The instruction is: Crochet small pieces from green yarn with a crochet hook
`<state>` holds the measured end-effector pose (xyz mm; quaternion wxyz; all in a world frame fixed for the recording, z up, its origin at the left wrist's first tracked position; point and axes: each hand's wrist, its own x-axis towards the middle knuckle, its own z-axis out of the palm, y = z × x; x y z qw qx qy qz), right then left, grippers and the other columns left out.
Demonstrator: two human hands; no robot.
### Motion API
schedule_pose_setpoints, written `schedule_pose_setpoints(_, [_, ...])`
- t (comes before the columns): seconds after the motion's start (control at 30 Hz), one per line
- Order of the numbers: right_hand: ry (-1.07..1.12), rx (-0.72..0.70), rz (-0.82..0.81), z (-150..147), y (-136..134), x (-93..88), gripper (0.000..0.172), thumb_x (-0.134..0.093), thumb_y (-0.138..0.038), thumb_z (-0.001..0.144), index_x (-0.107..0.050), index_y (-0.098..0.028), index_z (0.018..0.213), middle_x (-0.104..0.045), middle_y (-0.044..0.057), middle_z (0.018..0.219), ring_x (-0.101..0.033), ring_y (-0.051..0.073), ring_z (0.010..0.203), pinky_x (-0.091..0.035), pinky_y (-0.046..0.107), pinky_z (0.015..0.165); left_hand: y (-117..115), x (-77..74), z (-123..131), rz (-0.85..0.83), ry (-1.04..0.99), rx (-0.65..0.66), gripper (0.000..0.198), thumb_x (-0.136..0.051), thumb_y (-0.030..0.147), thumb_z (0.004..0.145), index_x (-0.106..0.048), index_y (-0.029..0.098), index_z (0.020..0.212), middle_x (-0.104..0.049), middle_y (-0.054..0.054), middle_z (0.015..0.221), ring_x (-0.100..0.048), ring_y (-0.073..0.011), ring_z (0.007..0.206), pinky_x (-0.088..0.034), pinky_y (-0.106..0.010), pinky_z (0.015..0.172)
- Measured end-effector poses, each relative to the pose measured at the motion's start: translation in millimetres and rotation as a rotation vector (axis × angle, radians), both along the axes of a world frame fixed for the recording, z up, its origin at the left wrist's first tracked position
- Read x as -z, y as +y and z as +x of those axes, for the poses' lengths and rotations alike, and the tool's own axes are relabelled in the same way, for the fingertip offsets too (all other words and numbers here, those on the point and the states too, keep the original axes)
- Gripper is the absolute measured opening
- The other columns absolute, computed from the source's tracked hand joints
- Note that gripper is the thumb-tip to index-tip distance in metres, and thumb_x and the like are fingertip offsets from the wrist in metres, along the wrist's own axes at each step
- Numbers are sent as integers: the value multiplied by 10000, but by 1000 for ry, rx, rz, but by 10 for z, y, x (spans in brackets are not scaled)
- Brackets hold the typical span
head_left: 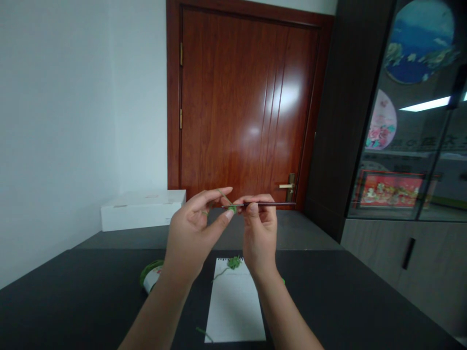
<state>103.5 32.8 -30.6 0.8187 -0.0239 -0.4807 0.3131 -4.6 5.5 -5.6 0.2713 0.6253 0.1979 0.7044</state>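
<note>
Above the table, my left hand [195, 226] pinches a small green crochet piece [232, 208] between thumb and fingers, its index finger raised with green yarn [224, 195] running over it. My right hand [259, 228] is closed round a dark-handled crochet hook [280, 203], held level, whose thin metal end reaches the green piece. Below the hands, a green crocheted piece [234, 263] with a yarn tail lies at the top of a white notepad [236, 306].
A green yarn ball with a white label [151, 278] sits partly behind my left forearm on the black table [314, 301]. A white box [142, 210] stands at the back left. Beyond are a brown door [241, 102] and a glass-fronted cabinet [383, 243] at the right.
</note>
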Motion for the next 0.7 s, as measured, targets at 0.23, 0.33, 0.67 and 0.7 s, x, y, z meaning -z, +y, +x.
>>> schedule_pose_setpoints(0.23, [37, 66, -23, -53, -31, 21, 108, -667, -308, 936, -616, -218, 904, -659, -14, 851, -662, 130, 797, -513, 279, 756, -19, 2, 73, -82, -84, 40, 367, -827, 93, 705, -760, 178, 1056, -759, -45, 929, -701, -169, 894, -564, -288, 885])
schedule_pose_setpoints(0.33, [59, 82, -29, -83, -37, 44, 93, -662, -298, 941, -622, -220, 908, -655, -19, 862, -661, 119, 795, -511, 268, 757, -16, -4, 78, -101, -88, 50, 387, -838, 99, 695, -753, 177, 1065, -762, -51, 962, -704, -165, 892, -572, -275, 860])
schedule_pose_setpoints(0.67, [107, 64, -42, -115, -39, 43, 123, -668, -326, 927, -605, -227, 890, -653, -16, 844, -610, 121, 741, -490, 279, 732, -10, -24, 20, -208, -101, 139, 375, -855, 104, 671, -775, 148, 1035, -748, -48, 880, -681, -150, 858, -552, -243, 828])
schedule_pose_setpoints(0.7, [106, 51, -43, -110, -39, 36, 135, -670, -333, 924, -595, -228, 886, -657, -16, 834, -602, 121, 725, -487, 280, 724, -7, -26, 12, -212, -108, 157, 371, -855, 99, 668, -779, 150, 1027, -745, -43, 868, -676, -144, 850, -548, -235, 820])
